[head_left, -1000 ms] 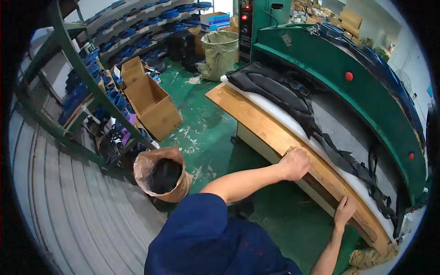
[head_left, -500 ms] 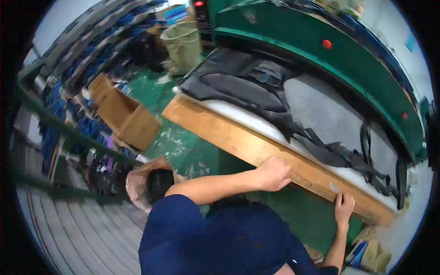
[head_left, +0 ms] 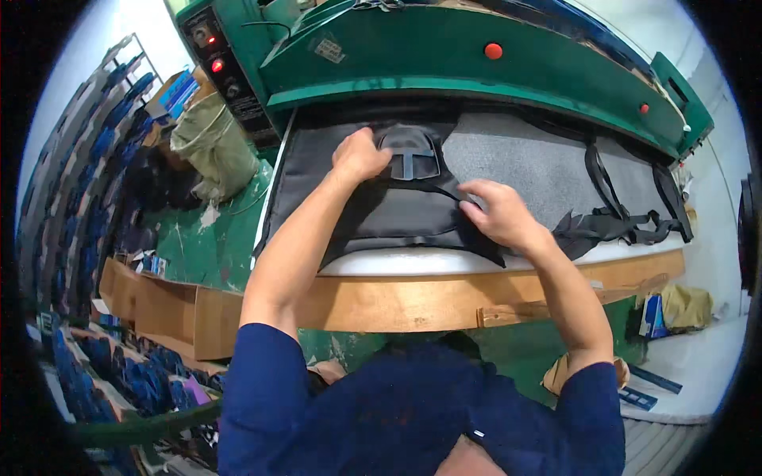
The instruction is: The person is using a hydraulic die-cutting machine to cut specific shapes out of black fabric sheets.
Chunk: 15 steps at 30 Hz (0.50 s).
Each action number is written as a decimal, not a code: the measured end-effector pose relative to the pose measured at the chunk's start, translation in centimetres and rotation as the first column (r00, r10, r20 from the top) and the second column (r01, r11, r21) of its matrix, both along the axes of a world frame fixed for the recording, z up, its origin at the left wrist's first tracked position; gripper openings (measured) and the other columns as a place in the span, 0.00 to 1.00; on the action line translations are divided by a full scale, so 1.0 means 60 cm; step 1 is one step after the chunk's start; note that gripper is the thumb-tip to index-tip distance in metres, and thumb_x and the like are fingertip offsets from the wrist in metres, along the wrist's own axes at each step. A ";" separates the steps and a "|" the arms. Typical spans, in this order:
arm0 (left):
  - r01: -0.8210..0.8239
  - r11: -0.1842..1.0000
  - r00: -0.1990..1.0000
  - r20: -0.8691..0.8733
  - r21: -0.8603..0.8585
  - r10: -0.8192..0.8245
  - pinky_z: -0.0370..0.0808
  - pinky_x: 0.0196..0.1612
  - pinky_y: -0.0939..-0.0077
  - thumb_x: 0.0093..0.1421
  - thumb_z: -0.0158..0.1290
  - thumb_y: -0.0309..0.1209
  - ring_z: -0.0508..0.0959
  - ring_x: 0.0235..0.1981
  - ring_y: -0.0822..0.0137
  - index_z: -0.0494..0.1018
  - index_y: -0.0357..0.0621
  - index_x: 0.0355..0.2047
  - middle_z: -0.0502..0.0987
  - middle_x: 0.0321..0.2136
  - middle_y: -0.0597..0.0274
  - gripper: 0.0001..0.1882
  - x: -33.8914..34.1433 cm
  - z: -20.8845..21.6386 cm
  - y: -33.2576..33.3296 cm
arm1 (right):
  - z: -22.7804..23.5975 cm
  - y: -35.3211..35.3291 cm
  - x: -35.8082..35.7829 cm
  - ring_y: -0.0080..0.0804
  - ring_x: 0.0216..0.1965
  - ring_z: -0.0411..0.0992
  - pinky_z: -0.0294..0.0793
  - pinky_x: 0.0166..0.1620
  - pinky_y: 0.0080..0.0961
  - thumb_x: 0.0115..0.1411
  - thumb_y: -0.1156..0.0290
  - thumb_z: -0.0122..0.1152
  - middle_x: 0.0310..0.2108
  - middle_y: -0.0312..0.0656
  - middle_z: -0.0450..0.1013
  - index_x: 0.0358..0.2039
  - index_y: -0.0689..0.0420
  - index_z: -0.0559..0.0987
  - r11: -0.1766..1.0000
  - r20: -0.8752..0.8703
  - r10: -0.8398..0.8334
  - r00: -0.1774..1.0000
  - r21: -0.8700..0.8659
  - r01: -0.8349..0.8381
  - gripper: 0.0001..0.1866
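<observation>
A black fabric panel (head_left: pixel 361 214) lies on the white-topped bed of a green machine, with a dark pocket-shaped patch (head_left: pixel 413 151) that carries a grey-blue T-shaped strip. My left hand (head_left: pixel 361 157) rests at the left side of this patch, its fingers bent and the thumb apart from them. At the panel's right part, beside the grey textured sheet (head_left: pixel 516 151), is my right hand (head_left: pixel 504 214), thumb and fingers apart. Neither hand visibly grips anything. Black straps (head_left: pixel 611 218) lie on the sheet's right part.
A wooden board (head_left: pixel 381 305) runs along the bed's front edge. Above the bed stands the green machine beam (head_left: pixel 381 59) with red buttons. An open cardboard box (head_left: pixel 171 309), a cloth-lined bin (head_left: pixel 214 143) and racks of stacked pieces (head_left: pixel 79 174) are at the left.
Both hands have left the wooden board and moved forward onto the black panel. The view has turned, and the panel now lies flatter and straighter on the bed.
</observation>
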<state>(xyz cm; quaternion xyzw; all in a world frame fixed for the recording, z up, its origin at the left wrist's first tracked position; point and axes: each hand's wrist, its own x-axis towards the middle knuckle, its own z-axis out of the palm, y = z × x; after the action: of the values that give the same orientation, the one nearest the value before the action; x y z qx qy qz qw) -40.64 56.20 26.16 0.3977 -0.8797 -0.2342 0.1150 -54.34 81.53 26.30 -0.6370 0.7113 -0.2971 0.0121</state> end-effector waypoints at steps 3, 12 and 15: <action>-0.010 1.000 0.990 0.144 0.026 0.006 0.75 0.49 0.60 0.43 0.63 0.53 0.79 0.47 0.49 0.76 0.35 0.43 0.79 0.43 0.44 0.36 -0.005 -0.031 -0.048 | -0.005 -0.124 0.020 0.53 0.45 0.74 0.74 0.49 0.42 0.55 0.72 0.59 0.41 0.53 0.76 0.41 0.60 0.78 0.995 -0.042 0.064 0.997 0.075 -0.061 0.12; 0.024 0.997 0.963 0.269 -0.074 -0.003 0.75 0.52 0.58 0.48 0.62 0.47 0.77 0.50 0.48 0.73 0.33 0.47 0.75 0.48 0.41 0.33 -0.024 -0.029 -0.013 | -0.039 -0.294 -0.037 0.54 0.44 0.74 0.74 0.46 0.46 0.49 0.80 0.56 0.37 0.54 0.77 0.41 0.59 0.78 0.919 -0.212 0.182 0.960 0.384 -0.089 0.16; 0.023 0.994 0.948 0.317 -0.107 0.012 0.77 0.49 0.57 0.49 0.61 0.48 0.79 0.46 0.48 0.77 0.33 0.41 0.78 0.44 0.42 0.29 -0.030 -0.030 -0.010 | -0.038 -0.324 -0.056 0.54 0.45 0.74 0.73 0.45 0.45 0.44 0.81 0.59 0.38 0.56 0.76 0.40 0.60 0.77 0.895 -0.220 0.259 0.940 0.420 -0.148 0.18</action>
<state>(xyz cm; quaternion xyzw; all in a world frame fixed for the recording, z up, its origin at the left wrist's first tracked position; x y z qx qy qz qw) -42.41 55.57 24.35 0.4206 -0.8993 -0.1193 -0.0071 -57.67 62.08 24.04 -0.7271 0.6803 -0.0536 0.0752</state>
